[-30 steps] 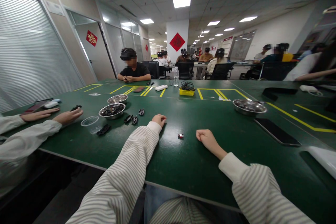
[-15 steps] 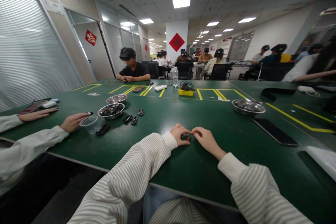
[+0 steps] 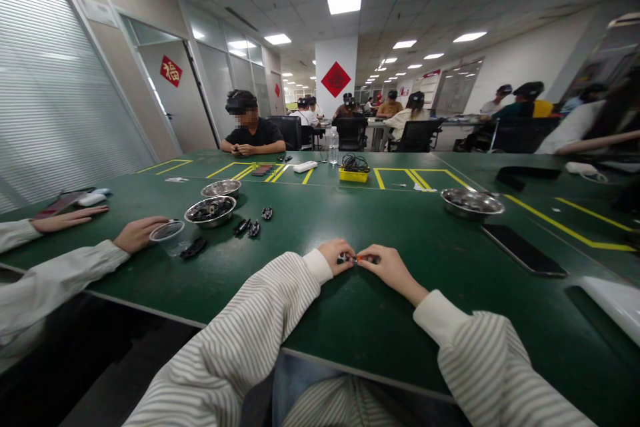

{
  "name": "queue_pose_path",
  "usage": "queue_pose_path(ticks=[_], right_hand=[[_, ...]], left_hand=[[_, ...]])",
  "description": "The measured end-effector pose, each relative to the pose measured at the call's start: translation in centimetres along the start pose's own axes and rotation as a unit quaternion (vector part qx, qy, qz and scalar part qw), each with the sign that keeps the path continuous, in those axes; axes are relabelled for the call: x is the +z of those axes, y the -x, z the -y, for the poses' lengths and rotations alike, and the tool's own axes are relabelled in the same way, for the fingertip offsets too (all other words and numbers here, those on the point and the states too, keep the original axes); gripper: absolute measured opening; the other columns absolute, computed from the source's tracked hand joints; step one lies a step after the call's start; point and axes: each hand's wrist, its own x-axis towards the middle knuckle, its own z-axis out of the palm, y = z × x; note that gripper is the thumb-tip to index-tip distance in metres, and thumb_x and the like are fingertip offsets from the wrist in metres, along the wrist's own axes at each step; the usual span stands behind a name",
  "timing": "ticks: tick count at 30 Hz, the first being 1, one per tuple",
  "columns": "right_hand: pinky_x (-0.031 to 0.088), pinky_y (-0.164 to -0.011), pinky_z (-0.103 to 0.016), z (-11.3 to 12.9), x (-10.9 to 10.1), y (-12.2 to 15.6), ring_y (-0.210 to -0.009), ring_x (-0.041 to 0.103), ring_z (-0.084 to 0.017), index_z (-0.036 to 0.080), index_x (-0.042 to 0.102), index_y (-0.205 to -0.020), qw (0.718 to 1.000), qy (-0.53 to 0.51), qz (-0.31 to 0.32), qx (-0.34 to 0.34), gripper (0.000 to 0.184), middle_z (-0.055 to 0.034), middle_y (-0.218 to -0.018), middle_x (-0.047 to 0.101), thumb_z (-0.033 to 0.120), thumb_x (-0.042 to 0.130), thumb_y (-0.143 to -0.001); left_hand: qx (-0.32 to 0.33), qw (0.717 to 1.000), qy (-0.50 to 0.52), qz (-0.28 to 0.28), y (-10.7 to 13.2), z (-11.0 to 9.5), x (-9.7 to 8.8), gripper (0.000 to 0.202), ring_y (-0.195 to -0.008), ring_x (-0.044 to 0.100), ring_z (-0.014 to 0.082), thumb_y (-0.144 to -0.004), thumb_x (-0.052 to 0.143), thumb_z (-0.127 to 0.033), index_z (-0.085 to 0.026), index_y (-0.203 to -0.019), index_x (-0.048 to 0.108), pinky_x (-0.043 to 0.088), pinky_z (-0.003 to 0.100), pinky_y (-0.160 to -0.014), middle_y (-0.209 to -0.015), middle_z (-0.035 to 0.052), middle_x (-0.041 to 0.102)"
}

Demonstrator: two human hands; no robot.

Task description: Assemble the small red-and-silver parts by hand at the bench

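Note:
Just above the green table, my left hand (image 3: 336, 256) pinches a small black part (image 3: 345, 258) between thumb and fingers. Facing it, my right hand (image 3: 387, 265) is closed on a small black-and-orange piece (image 3: 369, 258). The two pieces meet or nearly meet between my fingertips; fingers cover much of both, and I cannot tell whether they are joined. Several black plastic parts (image 3: 254, 229) lie on the table to the left, beyond my left hand.
Left stand a steel bowl of black parts (image 3: 210, 211), another bowl (image 3: 221, 189) and a clear plastic cup (image 3: 167, 238) beside a co-worker's hand (image 3: 139, 233). Right lie a steel bowl (image 3: 472, 203) and a phone (image 3: 523, 250). A yellow tray (image 3: 353, 176) holds cables.
My right hand has turned inward and come lower, and an orange-and-black piece now shows in its fingers. My left hand has shifted slightly left, its piece turned. The co-worker's near hand moved slightly.

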Motion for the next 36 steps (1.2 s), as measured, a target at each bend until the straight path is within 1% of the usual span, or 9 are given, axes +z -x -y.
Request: queue_pose_path(ticks=[3,5,10,14,20,25,27,32,36], right_hand=[[0.043,-0.055,-0.024,0.3,0.0,0.1,-0.059,0.058,-0.014,0.017,0.065,-0.078,0.997,-0.057,-0.025,0.039,0.021,-0.004,-0.068,0.065,0.032,0.056,-0.066],[0.045,-0.056,-0.024,0.4,0.0,0.2,-0.06,0.059,-0.015,0.016,0.065,-0.08,0.994,-0.09,-0.038,0.051,0.023,-0.0047,-0.069,0.066,0.032,0.057,-0.065],[0.047,-0.066,-0.029,0.5,-0.3,0.2,-0.073,0.061,-0.019,0.017,0.065,-0.082,0.988,-0.137,-0.062,0.033,0.022,-0.0063,-0.081,0.066,0.03,0.057,-0.066],[0.048,-0.067,-0.03,0.7,-0.5,0.2,-0.075,0.06,-0.019,0.018,0.066,-0.081,0.986,-0.144,-0.081,0.026,0.021,-0.0063,-0.082,0.066,0.03,0.057,-0.066],[0.049,-0.066,-0.03,0.7,-0.3,0.3,-0.072,0.061,-0.019,0.016,0.066,-0.082,0.981,-0.181,-0.058,0.031,0.023,-0.007,-0.08,0.065,0.03,0.059,-0.065],[0.05,-0.062,-0.03,0.6,-0.1,0.3,-0.066,0.061,-0.019,0.013,0.064,-0.08,0.965,-0.245,-0.057,0.071,0.026,-0.0077,-0.074,0.066,0.031,0.062,-0.062],[0.05,-0.061,-0.029,0.6,-0.2,0.3,-0.066,0.061,-0.019,0.013,0.064,-0.078,0.962,-0.258,-0.053,0.075,0.025,-0.0076,-0.073,0.066,0.031,0.061,-0.061],[0.049,-0.06,-0.028,0.6,-0.5,0.1,-0.066,0.06,-0.018,0.015,0.065,-0.073,0.966,-0.246,-0.052,0.059,0.019,-0.0072,-0.072,0.065,0.03,0.059,-0.064],[0.049,-0.059,-0.028,0.6,-0.3,0.1,-0.062,0.06,-0.018,0.014,0.065,-0.074,0.964,-0.25,-0.056,0.077,0.022,-0.0071,-0.069,0.065,0.032,0.06,-0.062]], left_hand=[[0.013,0.999,0.006,-0.051,0.0,-0.3,-0.1,0.017,-0.07,0.047,0.0113,-0.07,0.052,-0.026,-0.016,-0.083,0.056,0.039,0.023,-0.067,-0.075,0.0022,0.052],[0.02,0.996,0.012,-0.082,0.0,-0.6,-0.3,0.018,-0.07,0.048,0.0113,-0.072,0.05,-0.029,-0.016,-0.084,0.056,0.04,0.023,-0.066,-0.075,0.0028,0.052],[0.023,0.991,0.016,-0.13,0.1,-1.0,-0.5,0.019,-0.071,0.049,0.011,-0.073,0.049,-0.029,-0.017,-0.085,0.057,0.042,0.023,-0.066,-0.077,0.0033,0.053],[0.015,0.988,0.013,-0.155,0.1,-1.1,-0.5,0.019,-0.072,0.05,0.011,-0.072,0.05,-0.028,-0.017,-0.086,0.058,0.043,0.023,-0.066,-0.077,0.0035,0.053],[0.02,0.988,0.012,-0.151,0.0,-1.3,-0.5,0.019,-0.072,0.05,0.0109,-0.071,0.051,-0.029,-0.017,-0.084,0.058,0.043,0.022,-0.066,-0.075,0.0033,0.053],[0.034,0.987,0.015,-0.155,0.0,-1.3,-0.6,0.02,-0.071,0.05,0.0108,-0.072,0.05,-0.03,-0.016,-0.084,0.058,0.043,0.022,-0.066,-0.074,0.0035,0.053],[0.035,0.987,0.013,-0.153,0.0,-1.3,-0.6,0.02,-0.071,0.05,0.0108,-0.073,0.049,-0.031,-0.016,-0.083,0.058,0.043,0.022,-0.066,-0.074,0.0036,0.053],[0.043,0.988,0.002,-0.151,0.1,-1.2,-0.5,0.021,-0.073,0.05,0.0115,-0.074,0.049,-0.032,-0.016,-0.084,0.058,0.043,0.023,-0.067,-0.075,0.0041,0.054],[0.045,0.988,-0.012,-0.146,0.2,-1.1,-0.4,0.022,-0.076,0.05,0.0123,-0.074,0.048,-0.033,-0.018,-0.087,0.058,0.043,0.024,-0.069,-0.077,0.0044,0.054]])
